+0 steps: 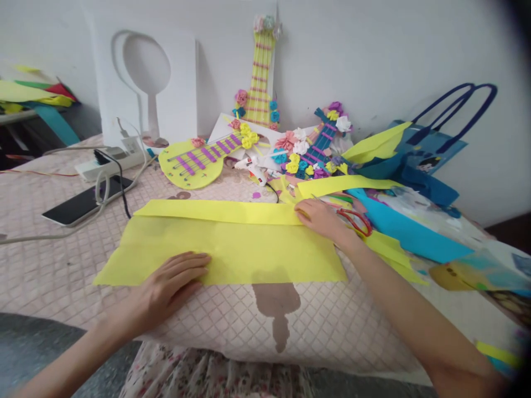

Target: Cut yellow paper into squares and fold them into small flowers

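A large yellow paper sheet (249, 249) lies flat on the quilted pink table cover (50, 265), with its far edge folded over into a long strip (215, 210). My left hand (170, 287) rests flat on the sheet's near left edge, fingers stretched out. My right hand (321, 218) presses down with fingers together on the right end of the folded strip. Red-handled scissors (352, 218) lie just right of that hand.
Behind the sheet are paper guitars with flowers (199, 160), a white glue gun (253, 166), a phone (83, 204), a power strip with cables (112, 160) and a white foam board (149, 88). Blue and yellow paper scraps (406, 226) and a blue bag (431, 143) fill the right.
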The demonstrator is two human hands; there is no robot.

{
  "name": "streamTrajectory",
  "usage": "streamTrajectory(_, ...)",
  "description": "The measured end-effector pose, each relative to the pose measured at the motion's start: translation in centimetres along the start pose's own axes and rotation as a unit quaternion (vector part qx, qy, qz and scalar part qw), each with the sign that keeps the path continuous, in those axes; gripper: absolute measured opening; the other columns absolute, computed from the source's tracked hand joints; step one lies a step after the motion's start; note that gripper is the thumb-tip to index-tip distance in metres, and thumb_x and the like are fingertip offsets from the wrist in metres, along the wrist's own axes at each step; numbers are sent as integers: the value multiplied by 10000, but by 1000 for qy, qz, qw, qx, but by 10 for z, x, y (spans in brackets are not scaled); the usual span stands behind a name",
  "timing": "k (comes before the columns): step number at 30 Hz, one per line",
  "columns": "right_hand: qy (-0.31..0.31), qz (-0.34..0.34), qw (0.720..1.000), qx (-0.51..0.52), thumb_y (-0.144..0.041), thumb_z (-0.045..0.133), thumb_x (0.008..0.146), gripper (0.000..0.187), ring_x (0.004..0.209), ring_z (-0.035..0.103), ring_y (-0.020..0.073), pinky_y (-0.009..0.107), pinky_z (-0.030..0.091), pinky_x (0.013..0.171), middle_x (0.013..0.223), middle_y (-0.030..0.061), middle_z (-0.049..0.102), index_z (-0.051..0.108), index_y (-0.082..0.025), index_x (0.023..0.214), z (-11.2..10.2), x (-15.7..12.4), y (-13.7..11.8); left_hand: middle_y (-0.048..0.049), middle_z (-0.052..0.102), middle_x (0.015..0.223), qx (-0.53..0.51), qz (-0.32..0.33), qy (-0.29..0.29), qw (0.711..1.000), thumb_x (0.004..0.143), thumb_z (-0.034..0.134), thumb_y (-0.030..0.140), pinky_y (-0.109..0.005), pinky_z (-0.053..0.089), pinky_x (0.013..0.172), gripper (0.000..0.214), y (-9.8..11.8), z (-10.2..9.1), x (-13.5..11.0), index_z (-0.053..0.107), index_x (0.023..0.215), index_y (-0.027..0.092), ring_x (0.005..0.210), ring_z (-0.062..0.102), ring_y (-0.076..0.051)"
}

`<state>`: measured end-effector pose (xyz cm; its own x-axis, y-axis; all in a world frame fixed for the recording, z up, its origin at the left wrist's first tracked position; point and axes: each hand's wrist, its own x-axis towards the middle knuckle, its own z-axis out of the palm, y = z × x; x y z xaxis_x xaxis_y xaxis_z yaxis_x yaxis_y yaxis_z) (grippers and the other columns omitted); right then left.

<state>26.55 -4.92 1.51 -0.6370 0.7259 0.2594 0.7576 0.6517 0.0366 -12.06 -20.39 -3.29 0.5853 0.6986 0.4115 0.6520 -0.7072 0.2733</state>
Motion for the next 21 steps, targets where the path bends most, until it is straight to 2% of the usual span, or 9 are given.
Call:
streamTrajectory(3, -22, -48, 999, -10, -228, 546, 792, 229, 1038, 539, 253, 404, 406, 894, 1087, 83, 625, 577, -192, 1016, -3, 1, -3, -76, 598, 1234, -3, -2, 3, 1000, 857, 525, 161, -413, 429, 1030, 309, 1, 0, 1, 556, 1162, 195, 1178, 528, -210)
streamTrajectory(5, -32, -73, 996, -32, -195, 557, 768, 267, 1077, 515, 267, 411, 390, 905, 1125, 96, 609, 570, -187, 1035, -2, 0, -8, -70, 606, 1221, -7, -3, 10, 1000, 853, 526, 151, -401, 436, 1027, 305, 3, -1, 2, 564, 1153, 196, 1175, 531, -205)
streamTrajectory(8, -34, -88, 994, -61, -121, 497, 789, 206, 1003, 546, 262, 395, 390, 878, 1025, 116, 635, 588, -174, 967, 0, -1, -15, -62, 622, 1196, -7, -5, 17, 1000, 851, 522, 149, -388, 457, 1007, 305, 5, -4, 3, 579, 1145, 206, 1149, 553, -203)
streamTrajectory(11, -23, -51, 998, -35, -106, 446, 821, 174, 896, 581, 245, 368, 398, 832, 892, 107, 657, 597, -176, 871, -2, 2, -13, -66, 626, 1190, -3, -4, 18, 1000, 855, 511, 148, -397, 468, 995, 291, 6, -4, 3, 593, 1127, 210, 1128, 569, -204)
streamTrajectory(14, 0, 7, 1000, 2, -141, 426, 844, 177, 821, 604, 219, 326, 417, 762, 874, 83, 671, 593, -182, 890, -7, 15, -1, -74, 621, 1197, -2, -5, 22, 1000, 860, 504, 153, -413, 474, 987, 277, 5, -3, 1, 599, 1115, 205, 1135, 564, -213)
streamTrajectory(17, 8, 35, 999, 14, -162, 409, 854, 190, 742, 616, 176, 261, 417, 658, 864, 48, 680, 583, -183, 929, -12, 37, 15, -68, 623, 1195, 1, -6, 26, 1000, 858, 509, 157, -401, 484, 978, 291, 4, -2, 1, 593, 1131, 212, 1133, 566, -210)
streamTrajectory(21, 8, 63, 998, 12, -143, 439, 816, 163, 639, 600, 160, 234, 378, 571, 734, 22, 666, 593, -183, 850, -8, 70, 31, -46, 623, 1195, 8, -14, 24, 1000, 850, 526, 162, -375, 490, 977, 303, 5, -2, 1, 589, 1141, 223, 1136, 563, -199)
